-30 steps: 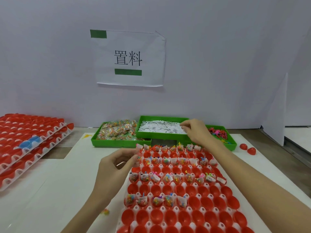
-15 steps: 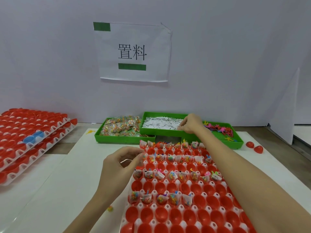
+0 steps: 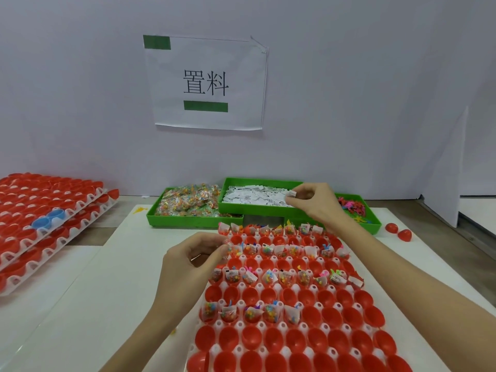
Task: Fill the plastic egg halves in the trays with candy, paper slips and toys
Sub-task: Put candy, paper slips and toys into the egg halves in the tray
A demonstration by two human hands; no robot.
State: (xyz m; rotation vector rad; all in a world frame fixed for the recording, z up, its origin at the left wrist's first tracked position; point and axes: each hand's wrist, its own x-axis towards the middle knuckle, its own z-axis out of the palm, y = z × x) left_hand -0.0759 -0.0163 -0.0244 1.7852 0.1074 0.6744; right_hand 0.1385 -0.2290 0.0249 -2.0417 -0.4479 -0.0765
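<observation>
1. The right hand pinches one paper slip between thumb and fingertips, just above the right end of the green slip tray.
2. The left hand has its fingers curled together at the left edge of the egg tray, touching a filled half in the second row; whether it holds anything, I cannot tell.
3. The slip's target, I judge, lies nearer the person: the unfinished row of red egg halves, right of the filled ones. The right hand is nearer it.
4. Green trays of candy and toys flank the slips.
5. Everything sits on a white table; stacked trays lie left, and a paper sign hangs on the wall.
</observation>
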